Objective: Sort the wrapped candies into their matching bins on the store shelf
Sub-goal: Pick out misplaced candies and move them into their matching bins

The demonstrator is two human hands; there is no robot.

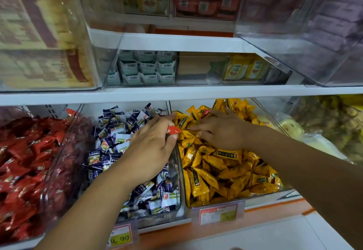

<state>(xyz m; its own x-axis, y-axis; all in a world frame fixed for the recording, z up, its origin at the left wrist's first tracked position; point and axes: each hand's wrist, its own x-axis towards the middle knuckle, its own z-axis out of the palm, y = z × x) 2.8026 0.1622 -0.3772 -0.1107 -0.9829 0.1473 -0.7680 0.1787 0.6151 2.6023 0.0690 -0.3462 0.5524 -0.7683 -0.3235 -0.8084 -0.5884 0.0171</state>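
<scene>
Three clear bins stand side by side on the lower shelf: one of red candies [25,163], one of blue-and-white candies [115,131], one of yellow candies [222,169]. My left hand [153,147] hovers over the divider between the blue-and-white and yellow bins and pinches a red wrapped candy [173,130] between its fingers. My right hand [224,130] lies deep in the yellow bin, fingers spread over the yellow wrappers. A second red candy [205,112] shows at its fingertips; whether the fingers hold it is unclear.
A white shelf edge [176,92] runs just above the bins, close over both hands. Price tags [218,213] hang on the front rail. To the right stands a bin of pale wrapped goods [322,131]. Upper shelves carry clear boxes of packets.
</scene>
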